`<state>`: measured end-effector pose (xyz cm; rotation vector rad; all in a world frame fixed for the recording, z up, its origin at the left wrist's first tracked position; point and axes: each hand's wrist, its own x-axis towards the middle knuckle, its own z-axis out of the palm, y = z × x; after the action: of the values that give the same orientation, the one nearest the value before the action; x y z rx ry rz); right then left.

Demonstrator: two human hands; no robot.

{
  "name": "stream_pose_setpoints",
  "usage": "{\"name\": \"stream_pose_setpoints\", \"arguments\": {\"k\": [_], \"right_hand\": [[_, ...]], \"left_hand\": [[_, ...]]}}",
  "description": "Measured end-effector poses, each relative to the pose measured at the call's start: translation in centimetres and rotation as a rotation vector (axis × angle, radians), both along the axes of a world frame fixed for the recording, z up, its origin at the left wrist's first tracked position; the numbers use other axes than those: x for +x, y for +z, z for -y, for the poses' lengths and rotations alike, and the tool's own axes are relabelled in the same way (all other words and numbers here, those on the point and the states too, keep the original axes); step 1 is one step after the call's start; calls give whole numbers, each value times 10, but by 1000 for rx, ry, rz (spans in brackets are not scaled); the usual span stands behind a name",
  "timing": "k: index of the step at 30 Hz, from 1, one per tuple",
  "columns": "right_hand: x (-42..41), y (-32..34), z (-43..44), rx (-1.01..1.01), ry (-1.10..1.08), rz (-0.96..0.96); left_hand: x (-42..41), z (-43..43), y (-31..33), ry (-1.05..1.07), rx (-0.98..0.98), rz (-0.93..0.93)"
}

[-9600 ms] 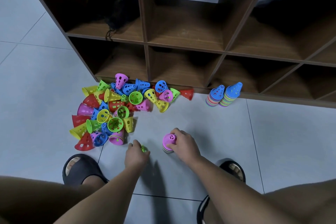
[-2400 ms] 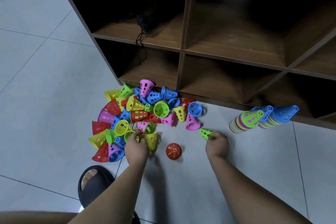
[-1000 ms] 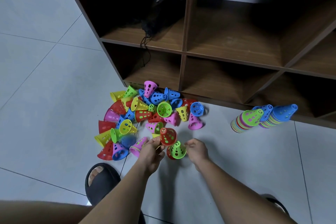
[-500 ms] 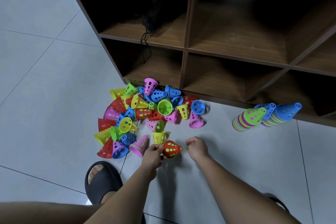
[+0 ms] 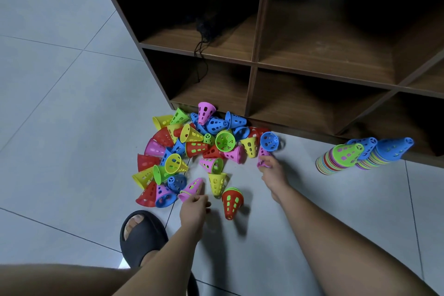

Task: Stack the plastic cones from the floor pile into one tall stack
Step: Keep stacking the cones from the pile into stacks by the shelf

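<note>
A loose pile of coloured perforated plastic cones (image 5: 192,146) lies on the floor in front of a shelf. My left hand (image 5: 194,208) is at the near edge of the pile, fingers closed on the rim of a pink cone (image 5: 193,187) that lies on its side. My right hand (image 5: 272,172) grips another pink cone (image 5: 263,152) just below an upturned blue cone (image 5: 269,141). A red cone with a green one nested inside (image 5: 231,202) lies tipped on the floor between my hands, next to a yellow cone (image 5: 217,182).
Two leaning tall stacks stand at the right, one topped green (image 5: 341,158), one topped blue (image 5: 390,150), against the dark wooden cubby shelf (image 5: 251,65). My foot in a black slipper (image 5: 141,235) rests below the pile. Black cloth with a cord (image 5: 206,17) lies in a cubby.
The red-and-green nested pair was let go and now lies tipped on the floor. My right hand reached up to the pink cone by the blue one; my left took the pink cone's rim.
</note>
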<state>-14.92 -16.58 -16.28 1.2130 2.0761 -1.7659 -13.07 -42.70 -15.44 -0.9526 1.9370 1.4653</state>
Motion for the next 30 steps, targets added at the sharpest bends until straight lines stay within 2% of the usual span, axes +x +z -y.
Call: {"name": "stream_pose_setpoints", "arguments": {"k": [3, 6, 16, 21, 25, 30], "right_hand": [[-4, 3, -3, -21, -10, -2], [-6, 3, -4, -39, 2, 10], [19, 0, -2, -34, -172, 41], [38, 13, -4, -177, -171, 60], [52, 31, -1, -354, -67, 107], [73, 55, 11, -567, 220, 182]], "left_hand": [[3, 11, -1, 34, -192, -25], [-1, 19, -4, 119, -269, -32], [-23, 32, -2, 3, -288, -41], [-18, 33, -4, -51, -332, -76], [-12, 36, 1, -73, -330, -94], [-8, 39, 11, -104, -334, -109]]}}
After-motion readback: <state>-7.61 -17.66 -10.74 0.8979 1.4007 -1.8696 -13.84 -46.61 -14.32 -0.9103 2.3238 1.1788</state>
